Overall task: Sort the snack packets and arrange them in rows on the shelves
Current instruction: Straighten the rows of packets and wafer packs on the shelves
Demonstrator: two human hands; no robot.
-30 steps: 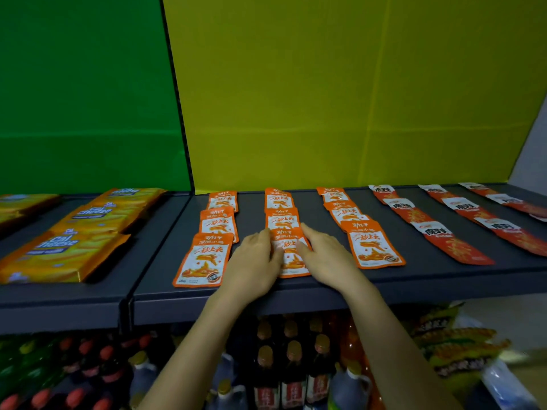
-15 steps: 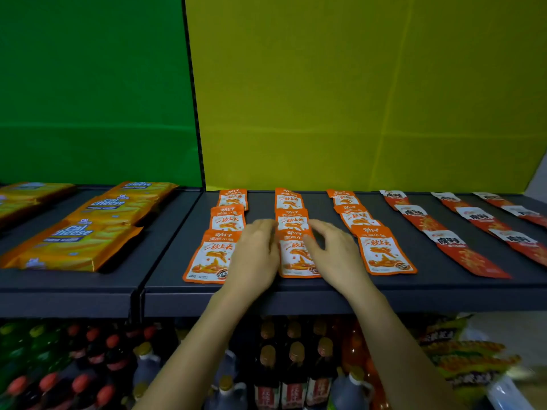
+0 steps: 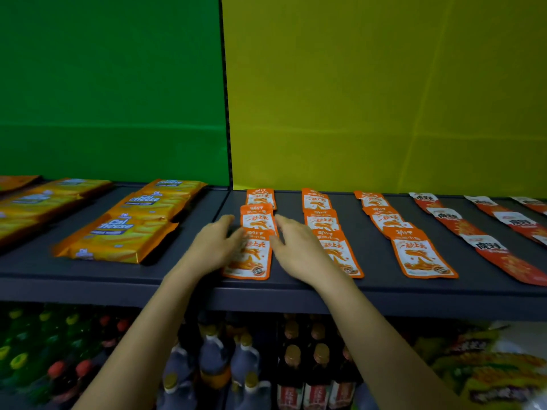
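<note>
Where the dark grey shelf [image 3: 376, 261] runs across the middle of the frame, a green panel [image 3: 112, 84] backs its left part and a yellow panel [image 3: 384, 84] its right, meeting at a dark vertical seam. Below the shelf edge stand capped bottles [image 3: 236, 365], dim and hard to read, and at the lower right lie crumpled bags [image 3: 488, 374], blurred.

Yellow Cal Cheese packs [image 3: 124, 235] lie at centre left, more of them cut off by the left edge. Red packets [image 3: 485, 247] at the right run out past the right edge.

Three columns of orange snack packets [image 3: 322, 220] lie at the centre. The front packet [image 3: 251, 255] of the leftmost column sits at the shelf's near edge, between the hands. Its long axis runs up the frame, front to back on the shelf, with the header end towards the yellow panel and overlapping the packet behind.

The left hand [image 3: 216, 247] has its fingers stretched out flat over the packet's left edge, holding nothing. The right hand [image 3: 299, 250], fingers likewise extended and grasping nothing, lies beside the right edge and hides part of the middle column; blur hides whether it touches the packet.
</note>
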